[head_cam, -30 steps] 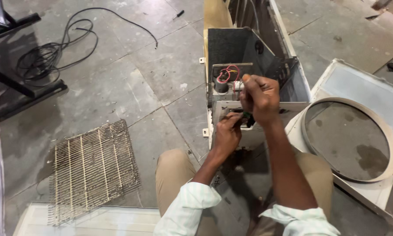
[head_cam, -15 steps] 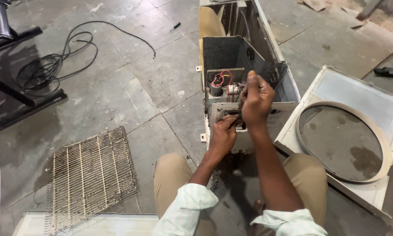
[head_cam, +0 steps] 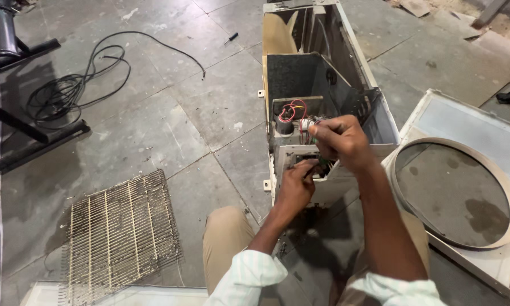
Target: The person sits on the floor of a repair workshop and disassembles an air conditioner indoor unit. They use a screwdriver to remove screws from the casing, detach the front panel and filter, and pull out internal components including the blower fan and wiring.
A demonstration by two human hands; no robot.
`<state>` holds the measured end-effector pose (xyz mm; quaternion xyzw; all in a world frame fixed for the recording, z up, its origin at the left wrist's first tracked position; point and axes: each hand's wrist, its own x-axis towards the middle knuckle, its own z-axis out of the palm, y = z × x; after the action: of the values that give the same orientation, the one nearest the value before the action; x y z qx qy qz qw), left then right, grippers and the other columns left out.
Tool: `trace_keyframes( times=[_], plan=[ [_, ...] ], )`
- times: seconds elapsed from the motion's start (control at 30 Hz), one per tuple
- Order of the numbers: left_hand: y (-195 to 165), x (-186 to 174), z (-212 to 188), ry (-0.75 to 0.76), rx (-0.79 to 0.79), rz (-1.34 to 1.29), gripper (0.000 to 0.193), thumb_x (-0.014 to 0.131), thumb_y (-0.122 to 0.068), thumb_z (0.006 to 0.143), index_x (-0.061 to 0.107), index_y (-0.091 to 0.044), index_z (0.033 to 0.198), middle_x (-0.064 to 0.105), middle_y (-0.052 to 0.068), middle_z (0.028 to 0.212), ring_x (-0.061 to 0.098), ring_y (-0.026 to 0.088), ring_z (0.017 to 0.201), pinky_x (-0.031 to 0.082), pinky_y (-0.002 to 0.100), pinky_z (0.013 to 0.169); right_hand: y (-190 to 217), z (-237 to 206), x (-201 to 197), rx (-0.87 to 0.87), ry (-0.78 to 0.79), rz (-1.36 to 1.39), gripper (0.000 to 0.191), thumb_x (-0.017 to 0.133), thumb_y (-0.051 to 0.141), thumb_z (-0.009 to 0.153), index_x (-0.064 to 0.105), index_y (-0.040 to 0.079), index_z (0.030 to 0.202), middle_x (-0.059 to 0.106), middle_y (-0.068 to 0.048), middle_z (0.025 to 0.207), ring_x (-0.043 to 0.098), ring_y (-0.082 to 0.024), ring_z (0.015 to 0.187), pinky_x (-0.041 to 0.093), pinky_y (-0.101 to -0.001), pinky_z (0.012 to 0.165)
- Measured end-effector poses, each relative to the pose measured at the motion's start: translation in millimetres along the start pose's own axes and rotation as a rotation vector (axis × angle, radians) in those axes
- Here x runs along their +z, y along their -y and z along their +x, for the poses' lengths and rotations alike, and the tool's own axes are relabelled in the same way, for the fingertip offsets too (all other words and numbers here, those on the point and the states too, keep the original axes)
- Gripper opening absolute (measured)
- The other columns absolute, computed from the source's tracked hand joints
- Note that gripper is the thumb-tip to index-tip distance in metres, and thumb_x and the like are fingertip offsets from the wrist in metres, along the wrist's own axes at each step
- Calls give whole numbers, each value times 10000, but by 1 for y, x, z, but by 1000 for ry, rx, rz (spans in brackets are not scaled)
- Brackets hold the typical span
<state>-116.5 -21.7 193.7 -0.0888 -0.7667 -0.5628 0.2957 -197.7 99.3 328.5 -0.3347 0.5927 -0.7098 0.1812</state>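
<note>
- Now, head view: air-conditioner chassis [head_cam: 345, 73] lies stripped on the floor; round-holed front panel [head_cam: 464, 187] and wire grille [head_cam: 119, 232] already off, lying apart. Wiring not yet freed, by my reading.
- Right hand [head_cam: 343, 141] raised, fingers pinched together on the red wire bundle [head_cam: 292, 110] beside a dark capacitor [head_cam: 283, 124].
- Left hand [head_cam: 294, 187], just below, is curled against the control box [head_cam: 300, 158]; whether it grips anything, cannot tell.

Open grey AC unit [head_cam: 323, 85] on floor, red wires [head_cam: 292, 109] exposed.
</note>
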Motion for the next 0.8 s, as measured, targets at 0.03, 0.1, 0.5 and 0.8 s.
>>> trace_keyframes(
  times=[0.03, 0.1, 0.5, 0.8],
  plan=[
    [-1, 0, 0, 0, -1, 7, 263, 574, 125, 856, 695, 40, 1073, 748, 190, 1078, 745, 339, 996, 594, 379, 885, -3, -1, 5, -12, -121, 18, 392, 634, 166, 1017, 554, 52, 651, 437, 28, 549, 356, -48, 467, 248, -271, 425],
    [-2, 0, 0, -4, -29, 17, 247, 587, 114, 861, 703, 32, 1063, 750, 189, 1082, 746, 339, 993, 597, 381, 880, -9, -4, 17, -78, -318, 51, 395, 600, 195, 1046, 548, 60, 678, 449, 22, 547, 374, -52, 448, 248, -273, 408],
    [-7, 2, 1, 42, -64, 84, 304, 562, 113, 870, 686, 11, 1128, 738, 178, 1062, 731, 336, 1000, 585, 397, 874, -16, -3, 46, -325, -807, -89, 413, 488, 303, 1151, 438, 106, 792, 414, 29, 560, 378, -61, 442, 295, -266, 406],
    [-4, 19, -10, -40, 12, 41, 285, 585, 81, 929, 682, 2, 1185, 736, 169, 1096, 743, 320, 1003, 597, 376, 866, -46, -36, 14, -364, -628, -161, 313, 551, 268, 1130, 461, 102, 881, 493, 7, 669, 463, -69, 573, 394, -260, 522]
  ],
)
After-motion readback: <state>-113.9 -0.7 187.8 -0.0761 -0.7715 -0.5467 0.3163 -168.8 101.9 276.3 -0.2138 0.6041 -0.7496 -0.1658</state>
